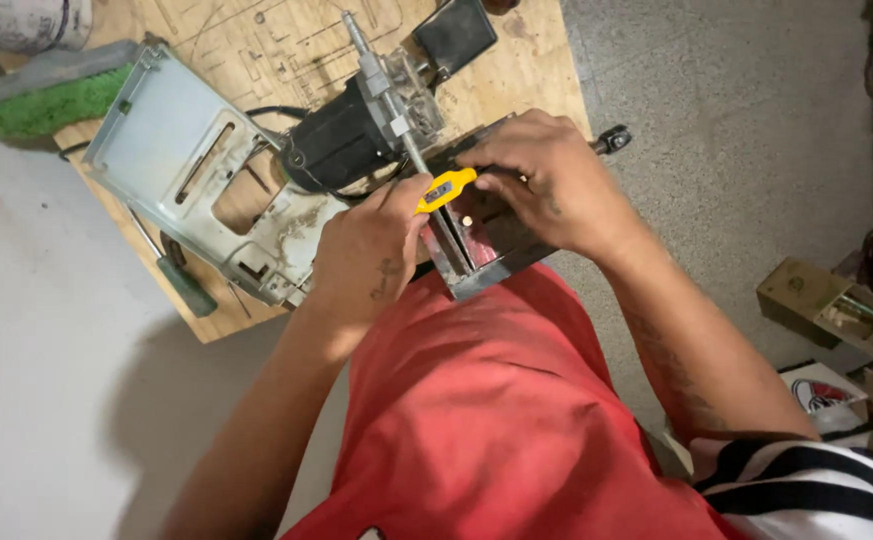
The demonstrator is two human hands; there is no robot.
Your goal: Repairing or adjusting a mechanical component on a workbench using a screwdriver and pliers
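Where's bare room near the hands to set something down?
Bare floor lies right of the board, up to the cardboard boxes, and left of the screwdriver. It is crowded where both hands meet the machine.

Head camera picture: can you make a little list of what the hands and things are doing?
left hand: grips a small yellow-handled tool
right hand: rests on a dark metal block part, fingertips by the yellow tool
machine: grey metal base plate with black motor
underneath: plywood board
nearby: green-handled screwdriver, green brush
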